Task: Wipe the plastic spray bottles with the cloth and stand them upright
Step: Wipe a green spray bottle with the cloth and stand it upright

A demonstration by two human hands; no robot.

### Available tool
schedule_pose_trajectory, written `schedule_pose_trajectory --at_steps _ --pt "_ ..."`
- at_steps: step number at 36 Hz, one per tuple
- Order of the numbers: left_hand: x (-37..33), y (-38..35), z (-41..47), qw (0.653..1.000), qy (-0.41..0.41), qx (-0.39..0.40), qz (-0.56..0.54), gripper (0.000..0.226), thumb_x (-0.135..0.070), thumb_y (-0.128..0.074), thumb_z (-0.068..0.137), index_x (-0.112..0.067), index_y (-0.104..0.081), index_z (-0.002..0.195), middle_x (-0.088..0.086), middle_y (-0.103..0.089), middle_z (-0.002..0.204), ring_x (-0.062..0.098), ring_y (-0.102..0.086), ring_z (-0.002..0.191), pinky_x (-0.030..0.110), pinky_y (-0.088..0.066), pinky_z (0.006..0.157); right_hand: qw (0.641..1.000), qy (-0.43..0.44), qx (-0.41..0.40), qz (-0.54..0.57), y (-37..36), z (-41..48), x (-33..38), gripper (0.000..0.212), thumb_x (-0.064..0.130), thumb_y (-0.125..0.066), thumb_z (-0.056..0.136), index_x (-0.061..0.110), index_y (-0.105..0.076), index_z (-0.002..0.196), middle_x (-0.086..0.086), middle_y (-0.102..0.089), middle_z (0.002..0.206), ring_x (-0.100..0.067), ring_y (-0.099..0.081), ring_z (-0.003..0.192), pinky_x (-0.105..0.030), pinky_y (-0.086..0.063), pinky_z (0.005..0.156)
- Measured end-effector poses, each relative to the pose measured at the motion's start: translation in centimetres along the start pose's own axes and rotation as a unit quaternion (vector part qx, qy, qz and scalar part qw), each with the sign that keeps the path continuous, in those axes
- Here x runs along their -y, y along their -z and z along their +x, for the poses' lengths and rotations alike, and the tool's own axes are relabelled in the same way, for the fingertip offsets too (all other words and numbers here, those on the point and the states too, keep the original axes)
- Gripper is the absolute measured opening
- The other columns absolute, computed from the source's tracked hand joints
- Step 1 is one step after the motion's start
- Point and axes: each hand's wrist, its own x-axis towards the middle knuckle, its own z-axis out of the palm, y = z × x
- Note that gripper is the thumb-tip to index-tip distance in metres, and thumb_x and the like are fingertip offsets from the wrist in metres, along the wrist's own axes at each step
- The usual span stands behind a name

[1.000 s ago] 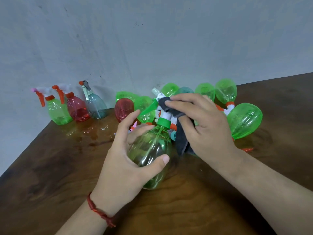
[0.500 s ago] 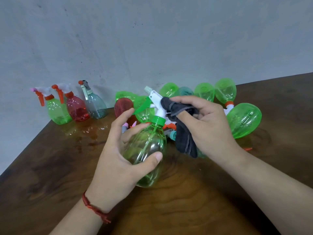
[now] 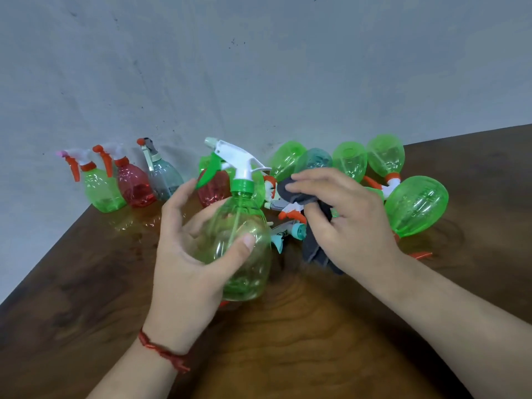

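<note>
My left hand point(image 3: 184, 263) grips a clear green spray bottle point(image 3: 244, 254) round its body and holds it upright above the table; its white nozzle head with a green trigger point(image 3: 233, 162) points left. My right hand point(image 3: 345, 223) holds a dark grey cloth point(image 3: 313, 243) just right of the bottle's neck, a small gap apart from it. Three bottles stand upright at the back left: a green one point(image 3: 100, 191), a red one point(image 3: 134, 184) and a grey one point(image 3: 164, 177). Several green bottles point(image 3: 414, 205) lie in a heap behind my hands.
The dark wooden table point(image 3: 288, 341) meets a grey wall point(image 3: 259, 67) at the back; its left edge runs diagonally toward me. A red bottle point(image 3: 213, 188) and a teal one point(image 3: 313, 159) lie in the heap, with loose trigger heads point(image 3: 290, 211) between them.
The left hand lifted the green bottle and turned it upright. The right hand drew the cloth off the nozzle head and moved slightly right.
</note>
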Motion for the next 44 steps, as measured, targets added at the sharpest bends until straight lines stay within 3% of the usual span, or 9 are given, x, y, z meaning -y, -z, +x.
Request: schedule_pose_trajectory --at_steps 4,8,15,17,25,28,32,38,44 --pt "0.2 -0.1 -0.2 1.0 -0.003 -0.006 -0.023 0.092 -0.033 -0.087 0.076 -0.033 -0.043 0.157 0.009 -0.07 0.138 0.029 -0.068 0.129 0.062 -0.053 0.109 0.967 -0.166 0.029 0.19 -0.1 0.2 1.4 0.035 -0.004 -0.068 0.096 0.025 -0.08 0.113 0.015 -0.077 0.11 -0.008 -0.074 0.104 -0.023 -0.055 0.09" --pt "-0.2 -0.3 -0.3 0.998 -0.001 -0.035 -0.049 0.095 -0.038 -0.09 0.074 -0.037 -0.044 0.157 0.006 -0.065 0.137 0.028 -0.068 0.127 0.057 -0.059 0.103 0.963 -0.16 0.043 0.21 0.2 0.2 2.6 0.033 -0.002 -0.07 0.096 0.025 -0.08 0.112 0.013 -0.077 0.11 -0.006 -0.072 0.102 -0.017 -0.054 0.086" --pt "-0.1 -1.1 -0.4 0.998 0.007 -0.039 -0.055 0.122 -0.071 -0.094 0.061 -0.033 -0.037 0.162 0.018 -0.06 0.136 0.03 -0.065 0.129 0.054 -0.056 0.106 0.933 -0.211 0.069 0.284 -0.2 -0.3 3.7 0.028 0.004 -0.072 0.096 0.025 -0.079 0.112 0.009 -0.079 0.108 -0.012 -0.076 0.096 -0.037 -0.06 0.085" --pt "-0.1 -1.0 -0.4 0.999 0.001 -0.043 -0.016 0.113 -0.066 -0.092 0.068 -0.032 -0.037 0.161 0.01 -0.066 0.132 0.023 -0.067 0.127 0.041 -0.057 0.106 0.923 -0.224 0.065 0.307 -0.2 -0.4 3.9 0.028 0.003 -0.072 0.096 0.026 -0.079 0.11 0.007 -0.08 0.105 -0.012 -0.076 0.094 -0.035 -0.058 0.084" --pt "-0.9 -0.9 0.2 0.992 0.085 -0.073 -0.067 0.073 -0.039 -0.084 0.087 -0.029 -0.048 0.149 -0.009 -0.08 0.118 0.015 -0.076 0.113 0.035 -0.063 0.092 0.896 -0.242 0.055 0.369 0.1 -0.3 4.3 0.03 -0.003 -0.07 0.096 0.02 -0.079 0.113 0.006 -0.081 0.104 -0.01 -0.077 0.094 -0.024 -0.059 0.081" --pt "-0.1 -0.7 -0.2 0.989 0.096 -0.06 -0.09 0.062 -0.044 -0.08 0.092 -0.029 -0.052 0.145 -0.003 -0.071 0.139 0.024 -0.07 0.127 0.056 -0.058 0.103 0.899 -0.24 0.052 0.363 0.0 -0.5 4.4 0.03 -0.002 -0.071 0.097 0.023 -0.079 0.113 0.007 -0.081 0.106 -0.014 -0.077 0.098 -0.031 -0.063 0.087" --pt "0.2 -0.9 -0.4 0.998 0.044 -0.033 0.02 0.079 -0.038 -0.093 0.074 -0.023 -0.054 0.141 -0.011 -0.068 0.136 0.011 -0.068 0.125 0.026 -0.058 0.099 0.901 -0.233 0.063 0.36 0.0 -0.5 4.7 0.032 -0.004 -0.07 0.096 0.021 -0.079 0.113 0.007 -0.081 0.109 -0.014 -0.077 0.101 -0.033 -0.063 0.09" --pt "0.5 -0.1 0.1 0.991 0.067 -0.065 -0.096 0.057 -0.037 -0.08 0.081 -0.02 -0.063 0.133 0.009 -0.071 0.135 0.036 -0.068 0.126 0.069 -0.051 0.107 0.891 -0.275 0.046 0.359 0.0 -0.3 4.4 0.029 -0.001 -0.07 0.098 0.023 -0.08 0.11 0.004 -0.081 0.1 -0.012 -0.077 0.088 -0.03 -0.061 0.077" --pt "0.7 0.0 0.6 0.989 0.111 -0.002 -0.102 0.046 -0.032 -0.048 0.097 -0.025 -0.067 0.139 0.006 -0.071 0.137 0.032 -0.068 0.128 0.071 -0.048 0.11 0.893 -0.26 0.057 0.362 -0.2 -0.7 4.6 0.035 -0.002 -0.071 0.096 0.029 -0.081 0.107 0.006 -0.081 0.101 -0.015 -0.078 0.091 -0.031 -0.064 0.08"
